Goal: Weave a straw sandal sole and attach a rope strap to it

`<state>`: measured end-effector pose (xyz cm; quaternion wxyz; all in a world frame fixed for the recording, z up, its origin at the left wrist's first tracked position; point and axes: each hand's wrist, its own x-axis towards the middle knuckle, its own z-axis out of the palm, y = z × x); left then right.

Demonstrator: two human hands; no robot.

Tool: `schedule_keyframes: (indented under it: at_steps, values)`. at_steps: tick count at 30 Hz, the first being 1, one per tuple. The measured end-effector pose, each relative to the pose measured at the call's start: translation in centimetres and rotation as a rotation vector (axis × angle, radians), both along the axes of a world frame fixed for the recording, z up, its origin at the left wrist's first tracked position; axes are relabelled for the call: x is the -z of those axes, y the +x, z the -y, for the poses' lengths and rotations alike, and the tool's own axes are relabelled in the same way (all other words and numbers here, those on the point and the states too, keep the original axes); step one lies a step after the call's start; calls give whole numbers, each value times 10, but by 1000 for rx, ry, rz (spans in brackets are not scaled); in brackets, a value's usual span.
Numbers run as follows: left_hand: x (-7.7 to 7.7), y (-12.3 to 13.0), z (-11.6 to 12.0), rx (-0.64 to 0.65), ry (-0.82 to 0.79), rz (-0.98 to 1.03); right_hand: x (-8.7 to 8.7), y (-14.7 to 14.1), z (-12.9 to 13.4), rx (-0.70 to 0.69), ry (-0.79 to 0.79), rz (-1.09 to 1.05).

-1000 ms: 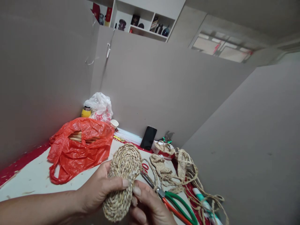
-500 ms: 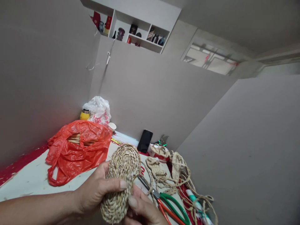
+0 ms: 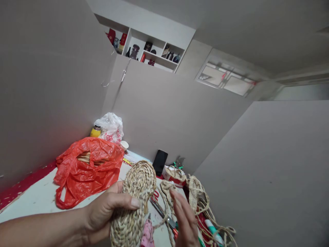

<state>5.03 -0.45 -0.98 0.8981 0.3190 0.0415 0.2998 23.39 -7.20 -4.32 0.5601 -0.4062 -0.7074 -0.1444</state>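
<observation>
A woven straw shoe sole (image 3: 140, 181), braided in coils, is held upright in my left hand (image 3: 108, 209), the thumb pressed across its narrow waist. My right hand (image 3: 185, 219) is apart from the sole, to its right, with fingers stretched upward and nothing seen in them. Between the two, low in the view, shows a pink-wrapped handle (image 3: 147, 233) with a dark pointed end; its lower part is cut off. Behind my right hand lie scissors (image 3: 166, 216) with red and green handles, partly covered by it.
A red plastic bag (image 3: 89, 171) with straw strips lies at left. Behind it are a yellow jar (image 3: 95, 131), a white bag (image 3: 111, 127) and a paper cup (image 3: 124, 145). A phone (image 3: 159, 162) leans on the grey partition. Braided cord (image 3: 196, 192) and pliers (image 3: 179, 162) are at right.
My right hand has let go of the sole and moved right, its fingers now straightened. The pink handle has come into view. My left hand keeps its hold.
</observation>
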Motion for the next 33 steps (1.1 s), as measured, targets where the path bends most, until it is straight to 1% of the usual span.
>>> schedule_keyframes:
  at_steps: [1,3,6,9,15,18,21,24,27,33]
  values:
    - [0,0,1,25,0,24,-2,-1,-4,62,89,130]
    - [1,1,3,77,-10,50,-6,-3,-12,145,197,313]
    - [2,2,5,102,-74,48,-10,-1,-22,172,269,494]
    - [5,2,5,84,-135,38,-12,5,-27,160,290,584]
    - [10,5,4,127,-184,30,-16,1,-32,110,279,567]
    - [14,7,5,120,-236,52,-17,-4,-34,101,305,580]
    - [16,8,7,104,-242,51,-16,-5,-33,102,290,618]
    - [17,9,10,106,-241,45,-14,-4,-29,77,245,641]
    - [17,10,11,122,-229,49,-10,-3,-28,55,218,617]
    - [17,10,11,184,-273,80,-1,-5,-30,9,231,576]
